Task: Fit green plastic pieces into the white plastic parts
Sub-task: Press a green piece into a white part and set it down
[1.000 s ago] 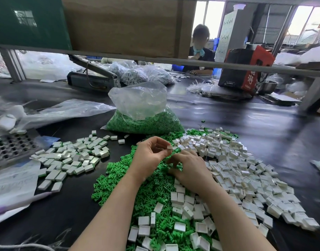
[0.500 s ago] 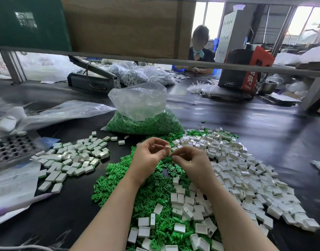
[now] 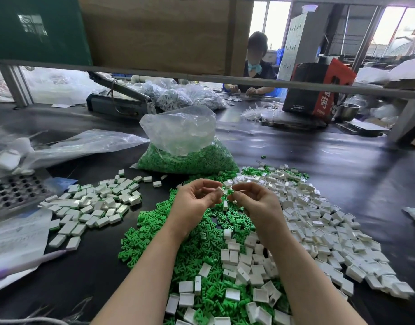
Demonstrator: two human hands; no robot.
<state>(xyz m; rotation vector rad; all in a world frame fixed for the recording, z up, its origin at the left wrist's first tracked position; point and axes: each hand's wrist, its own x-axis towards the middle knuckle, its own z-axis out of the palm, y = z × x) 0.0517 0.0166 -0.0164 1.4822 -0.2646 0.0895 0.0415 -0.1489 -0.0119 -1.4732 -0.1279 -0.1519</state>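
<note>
1. Standing over the dark table point(image 3: 319, 165), both hands are raised just above the parts and meet at the fingertips
2. The left hand point(image 3: 197, 200) has its fingers curled and pinches a small white plastic part point(image 3: 220, 190) between thumb and fingertips
3. The right hand point(image 3: 255, 202) is curled too, pinching a green plastic piece point(image 3: 230, 191) right against that white part; the two touch, but whether the green one is seated inside I cannot tell
4. Another small white bit point(image 3: 225, 205) shows just under the fingers; whether a hand holds it is unclear
5. Under the wrists lies a heap of loose green pieces point(image 3: 155, 233), running toward the near edge and mixed there with white shells
6. To the right spreads a wide pile of white parts point(image 3: 331, 221), touching the green heap
7. To the left, well apart from the hands, sits a smaller group of white blocks point(image 3: 94, 202) with green showing at their edges
8. Behind the hands stands a clear plastic bag point(image 3: 183, 141), its bottom full of green pieces
9. At far left is a perforated metal tray point(image 3: 14, 193), with flat plastic bags point(image 3: 80, 144) near it
10. Across the table another person point(image 3: 258, 66) sits working, beside a red and black box point(image 3: 319, 90)
</note>
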